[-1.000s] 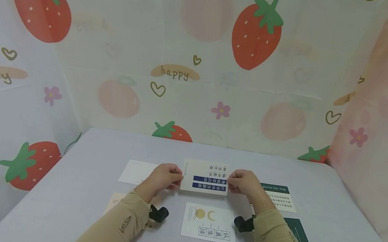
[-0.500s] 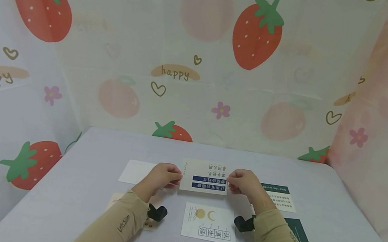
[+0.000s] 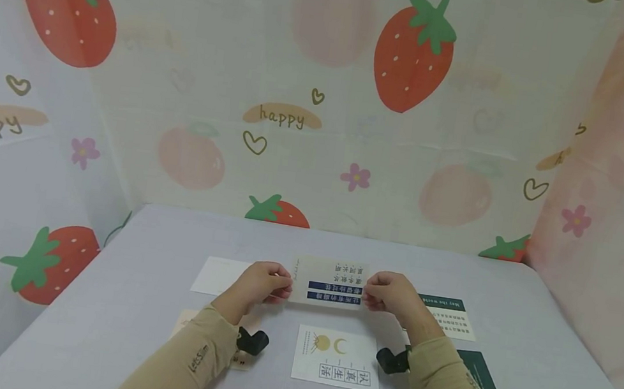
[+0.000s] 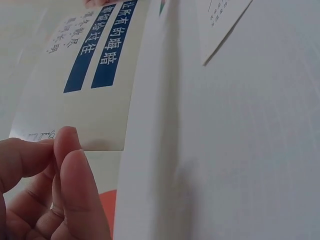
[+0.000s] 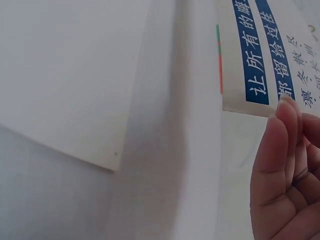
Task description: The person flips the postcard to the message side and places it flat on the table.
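A cream card (image 3: 328,283) with two dark blue bands of characters is held up between both hands, above the back middle of the table. My left hand (image 3: 262,283) pinches its left edge between thumb and fingers; in the left wrist view the fingertips (image 4: 70,142) meet at the card's end. The opposite edge is pinched by my right hand (image 3: 393,293), with fingertips (image 5: 287,112) beside the blue band in the right wrist view. Below the held card, a white card (image 3: 337,358) with a sun and moon print lies on the table.
On the left lie a white card (image 3: 218,275) and a peach card (image 3: 188,320), partly behind the left arm. To the right are a green-and-white card (image 3: 451,317) and a dark green card (image 3: 480,377). A strawberry-print curtain (image 3: 314,175) encloses the white table (image 3: 548,350).
The held card has shifted very slightly left and its lower edge sits a little higher. Both hands keep their pinch on it; the cards on the table stay put.
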The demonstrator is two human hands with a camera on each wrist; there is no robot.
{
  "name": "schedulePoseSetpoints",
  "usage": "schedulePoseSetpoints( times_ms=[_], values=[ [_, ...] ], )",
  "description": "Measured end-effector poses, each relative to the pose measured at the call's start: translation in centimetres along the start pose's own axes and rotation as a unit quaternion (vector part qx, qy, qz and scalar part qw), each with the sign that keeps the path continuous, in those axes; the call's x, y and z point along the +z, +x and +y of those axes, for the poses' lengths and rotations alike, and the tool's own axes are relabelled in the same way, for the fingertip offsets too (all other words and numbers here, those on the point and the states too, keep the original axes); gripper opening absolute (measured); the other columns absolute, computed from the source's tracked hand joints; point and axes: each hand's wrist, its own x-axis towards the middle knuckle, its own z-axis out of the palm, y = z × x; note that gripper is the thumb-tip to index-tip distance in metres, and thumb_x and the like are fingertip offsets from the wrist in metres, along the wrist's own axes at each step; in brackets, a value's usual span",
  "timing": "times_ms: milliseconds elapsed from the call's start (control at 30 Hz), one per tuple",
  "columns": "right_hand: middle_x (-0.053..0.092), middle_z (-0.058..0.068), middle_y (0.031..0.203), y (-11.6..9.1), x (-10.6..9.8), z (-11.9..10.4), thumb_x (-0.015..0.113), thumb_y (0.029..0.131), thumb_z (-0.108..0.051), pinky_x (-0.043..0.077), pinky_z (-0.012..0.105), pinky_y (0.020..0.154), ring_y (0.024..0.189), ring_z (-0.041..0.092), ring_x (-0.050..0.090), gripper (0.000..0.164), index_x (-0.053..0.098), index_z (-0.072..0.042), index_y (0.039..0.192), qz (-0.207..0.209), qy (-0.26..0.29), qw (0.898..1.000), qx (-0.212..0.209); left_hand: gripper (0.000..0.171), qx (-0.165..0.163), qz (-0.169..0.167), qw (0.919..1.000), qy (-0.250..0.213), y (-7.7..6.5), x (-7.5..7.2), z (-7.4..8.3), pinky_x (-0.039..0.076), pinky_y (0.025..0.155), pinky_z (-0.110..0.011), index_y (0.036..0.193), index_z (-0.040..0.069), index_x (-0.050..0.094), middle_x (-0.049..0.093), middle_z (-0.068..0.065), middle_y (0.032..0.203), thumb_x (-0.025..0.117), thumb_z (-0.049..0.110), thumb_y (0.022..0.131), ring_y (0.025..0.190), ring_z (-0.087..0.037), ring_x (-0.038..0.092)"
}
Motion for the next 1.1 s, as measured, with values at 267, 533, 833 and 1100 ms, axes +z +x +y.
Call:
schedulePoseSetpoints(
  times_ms=[267, 533, 833, 1100],
  values=[
    [0.065, 0.011, 0.079, 0.04, -0.2, 0.02, 0.058, 0.086, -0.004, 0.054, 0.031, 0.067, 0.071, 0.019, 0.063, 0.006, 0.06, 0.001, 0.088, -0.021, 0.046, 0.999, -0.012, 0.008, -0.004, 0.001, 0.9997, -0.023, 0.12, -0.1, -0.03, 0.054, 0.063, -0.026, 0.088, 0.001, 0.062, 0.066, -0.007, 0.077, 0.063, 0.009, 0.084, 0.068, -0.013, 0.063],
    [0.066, 0.01, 0.083, -0.18, -0.21, 0.12, 0.058, 0.087, -0.004, 0.054, 0.031, 0.069, 0.074, 0.018, 0.064, 0.005, 0.061, 0.0, 0.088, -0.028, 0.033, 0.999, -0.024, 0.009, 0.003, -0.005, 0.9995, -0.03, -0.23, -0.3, 0.06, 0.054, 0.064, -0.026, 0.09, 0.001, 0.062, 0.066, -0.008, 0.08, 0.061, 0.008, 0.085, 0.07, -0.014, 0.062],
    [0.067, 0.01, 0.087, -0.42, -0.05, 0.08, 0.059, 0.086, -0.003, 0.054, 0.03, 0.072, 0.078, 0.018, 0.064, 0.009, 0.063, 0.001, 0.092, -0.035, 0.027, 0.999, -0.028, 0.013, 0.022, -0.008, 0.9991, -0.036, -0.38, -0.57, -0.06, 0.054, 0.068, -0.027, 0.095, -0.003, 0.063, 0.065, -0.017, 0.094, 0.055, 0.005, 0.088, 0.075, -0.015, 0.063],
    [0.066, 0.009, 0.092, -0.42, 0.02, 0.33, 0.057, 0.087, -0.001, 0.053, 0.031, 0.074, 0.079, 0.018, 0.062, 0.011, 0.064, -0.001, 0.095, -0.037, 0.009, 0.998, -0.04, 0.016, 0.001, 0.018, 0.9996, -0.022, -0.36, -0.56, -0.08, 0.053, 0.067, -0.024, 0.095, 0.002, 0.067, 0.063, -0.009, 0.088, 0.054, 0.007, 0.089, 0.073, -0.013, 0.06]
  ],
)
